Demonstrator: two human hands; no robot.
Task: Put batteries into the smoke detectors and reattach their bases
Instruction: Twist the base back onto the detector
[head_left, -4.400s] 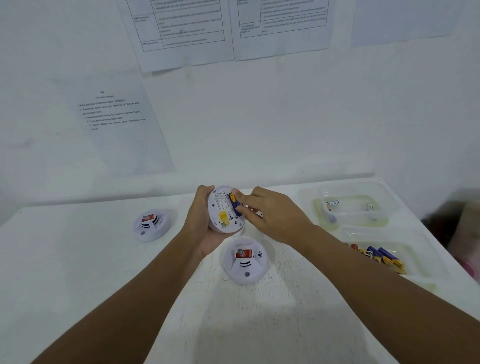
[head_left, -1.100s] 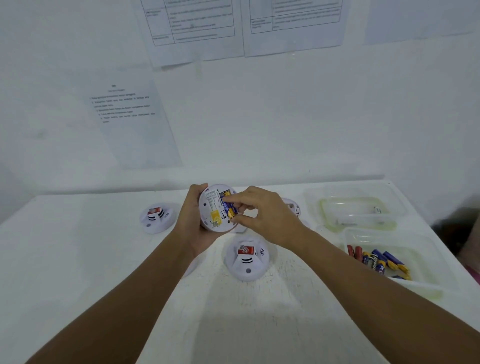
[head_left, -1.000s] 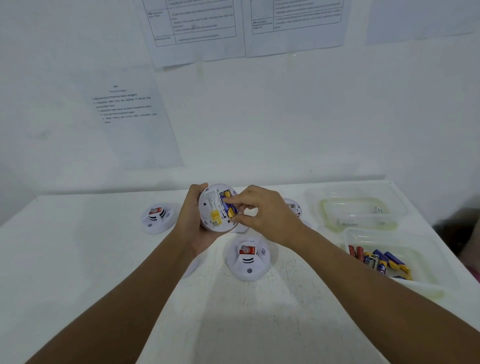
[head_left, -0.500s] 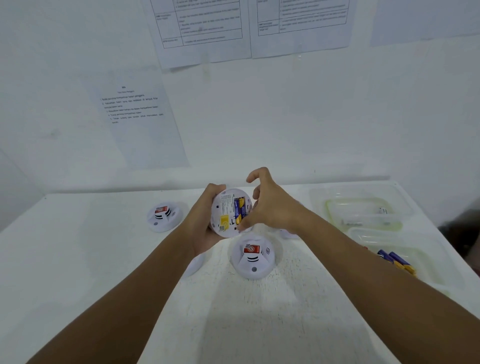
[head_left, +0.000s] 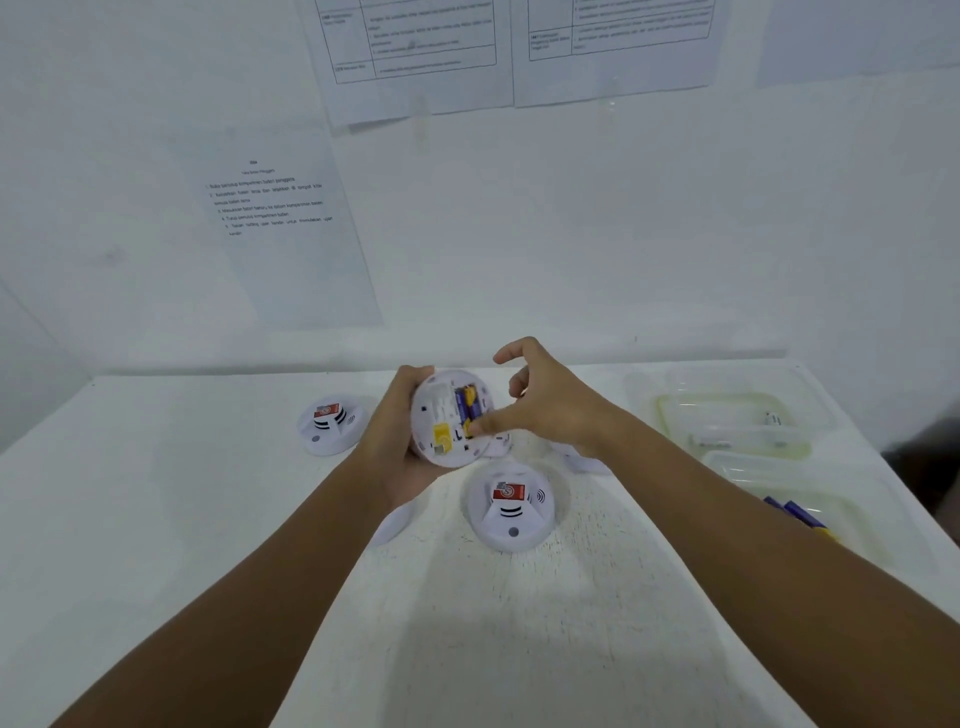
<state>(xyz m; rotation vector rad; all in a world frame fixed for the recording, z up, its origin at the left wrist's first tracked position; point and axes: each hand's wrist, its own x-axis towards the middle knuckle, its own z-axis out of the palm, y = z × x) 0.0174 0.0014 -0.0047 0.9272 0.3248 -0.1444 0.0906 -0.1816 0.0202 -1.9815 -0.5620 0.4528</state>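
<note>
The smoke detector (head_left: 451, 417), back up with blue-and-yellow batteries (head_left: 466, 405) seated, sits gripped in the left hand (head_left: 397, 431); the right hand (head_left: 540, 402), fingers loosely spread, thumbs them down. Its base probably remains to be attached; two detectors (head_left: 511, 506) lie just below and left.

Single head-worn wide-angle view, looking forward and down across the white desk (head_left: 156, 519) toward its far edge and the paper-hung white wall (head_left: 571, 234); hands close below.
</note>
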